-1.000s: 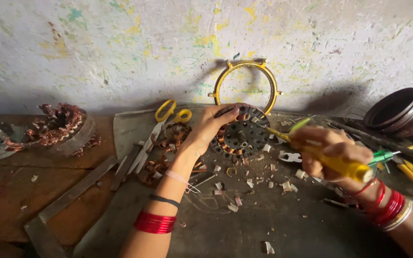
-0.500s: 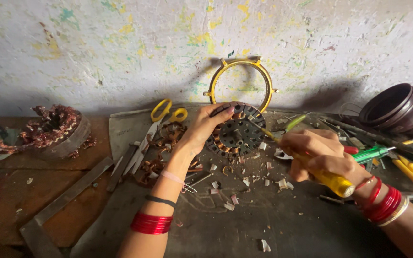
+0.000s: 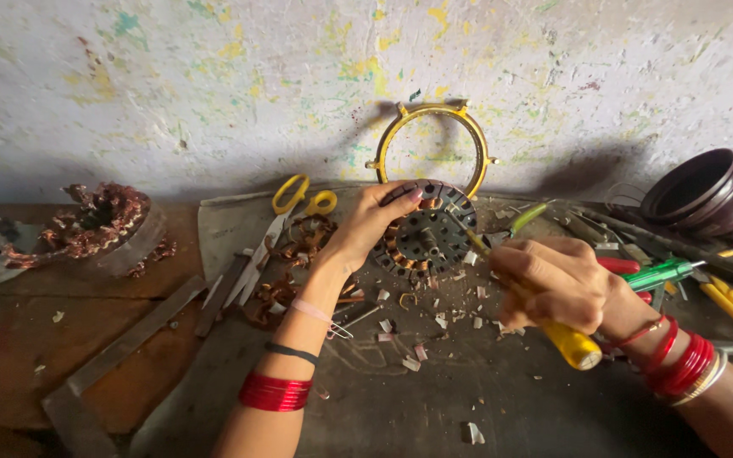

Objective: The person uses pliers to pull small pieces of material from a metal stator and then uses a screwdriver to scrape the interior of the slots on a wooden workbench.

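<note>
A round dark motor stator [image 3: 428, 237] with copper windings stands tilted on the grey mat. My left hand [image 3: 369, 222] grips its upper left rim and holds it up. My right hand [image 3: 556, 282] is closed around a yellow-handled screwdriver [image 3: 572, 343], whose tip pokes into the stator's right side. Red bangles sit on both of my wrists. Small scraps and bits of copper wire [image 3: 299, 246] lie around the stator.
A yellow metal ring [image 3: 472, 140] leans on the stained wall behind. Yellow-handled scissors [image 3: 286, 212] lie to the left, a stripped coil [image 3: 95, 222] at far left. Dark bowls [image 3: 706, 197], a green screwdriver [image 3: 659, 273] and other tools crowd the right. Flat metal bars [image 3: 129, 339] lie front left.
My right hand has drawn in toward the stator, bringing the screwdriver tip against its right side. My left hand keeps the same grip on the rim.
</note>
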